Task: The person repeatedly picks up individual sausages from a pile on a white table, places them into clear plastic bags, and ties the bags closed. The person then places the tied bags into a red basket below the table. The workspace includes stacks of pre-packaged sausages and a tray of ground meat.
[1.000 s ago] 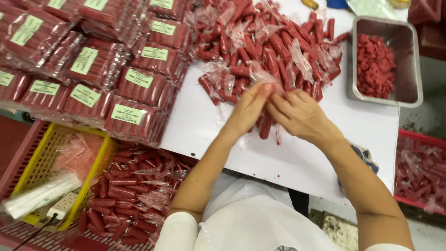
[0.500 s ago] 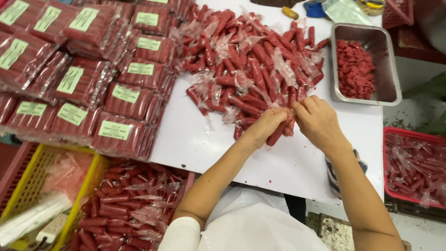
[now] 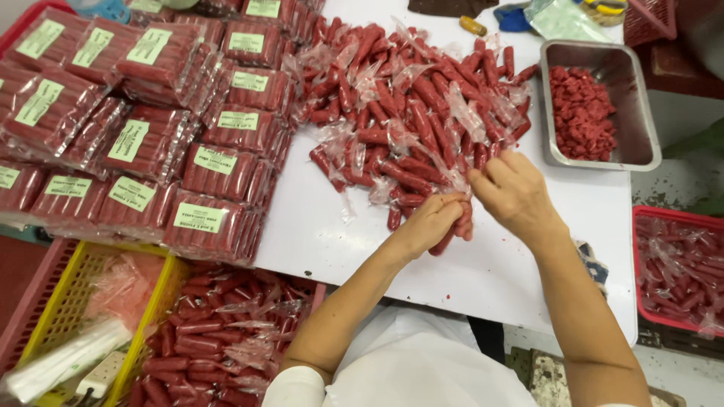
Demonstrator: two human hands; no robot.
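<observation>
The left hand point(image 3: 428, 224) is curling its fingers around a small bunch of long red sausages point(image 3: 452, 226), each shiny in clear plastic wrap. The bunch is sitting just above the white table point(image 3: 490, 271), at the near edge of the big sausage pile point(image 3: 415, 105). The right hand point(image 3: 515, 194) is pinching a loose bit of clear wrap at the top of the bunch.

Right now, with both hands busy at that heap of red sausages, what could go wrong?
The left hand grips several red sausages at once; one could slip out and roll across the white table. The right hand works at the edge of the loose pile, whose clear wrappers are tangled, so a tug might drag neighbours along. The stacked labelled packs reach the table's left edge and could slide into the crates below.
</observation>
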